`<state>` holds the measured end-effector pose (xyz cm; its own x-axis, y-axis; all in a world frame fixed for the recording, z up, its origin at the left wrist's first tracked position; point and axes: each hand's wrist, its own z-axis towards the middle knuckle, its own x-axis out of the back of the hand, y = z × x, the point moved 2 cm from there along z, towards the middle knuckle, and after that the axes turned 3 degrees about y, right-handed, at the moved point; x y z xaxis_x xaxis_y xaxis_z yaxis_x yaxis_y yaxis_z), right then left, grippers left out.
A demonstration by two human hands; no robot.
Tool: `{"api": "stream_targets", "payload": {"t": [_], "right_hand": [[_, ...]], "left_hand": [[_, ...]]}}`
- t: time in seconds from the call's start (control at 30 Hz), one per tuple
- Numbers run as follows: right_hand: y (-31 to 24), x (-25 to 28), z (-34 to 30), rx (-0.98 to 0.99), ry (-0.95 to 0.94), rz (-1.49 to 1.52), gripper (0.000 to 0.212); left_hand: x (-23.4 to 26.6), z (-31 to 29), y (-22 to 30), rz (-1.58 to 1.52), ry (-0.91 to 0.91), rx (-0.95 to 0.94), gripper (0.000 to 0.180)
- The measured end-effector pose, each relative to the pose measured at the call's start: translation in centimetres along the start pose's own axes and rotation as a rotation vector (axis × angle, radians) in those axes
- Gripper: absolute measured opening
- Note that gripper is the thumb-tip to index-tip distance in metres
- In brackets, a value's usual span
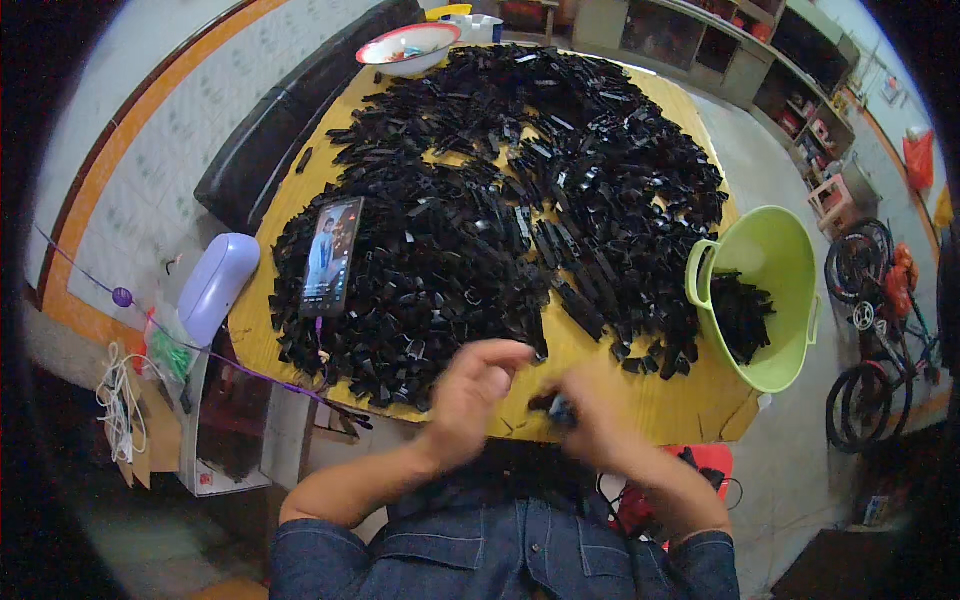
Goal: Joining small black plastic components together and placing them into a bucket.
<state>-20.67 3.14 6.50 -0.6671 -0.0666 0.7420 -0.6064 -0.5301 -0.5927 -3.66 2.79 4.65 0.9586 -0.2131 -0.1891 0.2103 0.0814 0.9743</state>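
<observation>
Heaps of small black plastic pieces [430, 240] cover most of the yellow table [690, 405]. At the table's near edge, my left hand [475, 390] has its fingers curled and the index fingertip close to the end of a black strip. Whatever it pinches, if anything, is hidden. To its right, my right hand [595, 415] is smeared by motion, its fingers bent around a dark plastic piece [562, 410]. The two hands are apart. A light green basket [785, 335] at the right edge holds more black pieces.
A phone [332, 255] with a lit screen lies on the left heap, a purple cable [270, 380] running from it. Near the left edge sits a lilac case [217, 285]. An enamel basin [408, 50] stands far left. A bicycle [870, 330] is beyond the basket.
</observation>
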Motion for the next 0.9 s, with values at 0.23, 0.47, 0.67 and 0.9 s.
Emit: {"api": "stream_targets", "payload": {"t": [0.23, 0.47, 0.67, 0.9], "right_hand": [[2.7, -0.5, 5.9, -0.344, 0.037, -0.168, 0.031], [2.5, 0.1, 5.0, -0.327, 0.087, -0.278, 0.03], [1.5, 1.1, -0.9, -0.145, 0.034, -0.549, 0.035], [1.9, 1.1, -3.1, -0.313, 0.024, -0.505, 0.035]], "left_hand": [[1.5, 0.3, 2.4, 1.231, -0.102, -0.51, 0.009], [0.3, 0.7, 0.9, 1.495, -0.184, -0.621, 0.012], [0.3, 2.1, 0.9, 0.95, 0.03, -0.685, 0.012], [0.6, 2.3, 0.9, 0.404, 0.132, -0.151, 0.021]]}}
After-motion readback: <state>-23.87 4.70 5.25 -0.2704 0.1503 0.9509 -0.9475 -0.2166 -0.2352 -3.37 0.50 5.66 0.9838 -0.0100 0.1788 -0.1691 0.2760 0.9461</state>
